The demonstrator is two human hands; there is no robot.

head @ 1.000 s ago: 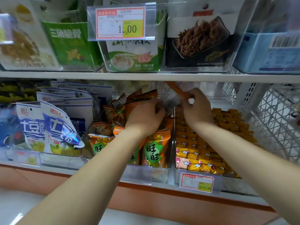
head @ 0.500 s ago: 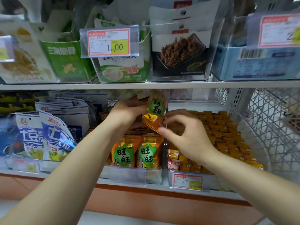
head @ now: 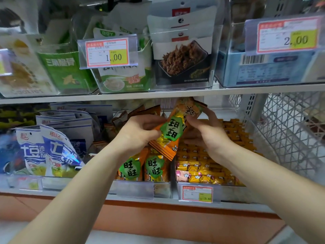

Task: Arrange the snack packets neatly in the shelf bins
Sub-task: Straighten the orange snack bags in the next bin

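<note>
Both hands hold orange snack packets with a green label (head: 173, 128), upside down and tilted, above the middle bin on the lower shelf. My left hand (head: 139, 132) grips their lower left side. My right hand (head: 204, 132) pinches their upper right side, where a second packet (head: 192, 108) shows behind the first. Below them, two matching orange packets (head: 140, 168) stand upright at the front of the clear bin (head: 133, 188).
Right of that bin lies a bin of small yellow sweets (head: 207, 166). Blue-and-white bags (head: 47, 150) fill the left bin. A white wire basket (head: 290, 131) stands at the right. The upper shelf (head: 158, 94) carries clear bins with price tags.
Both hands came forward out of the back of the bin with orange packets. The packets now sit higher between my hands, and my right hand has closed on them.
</note>
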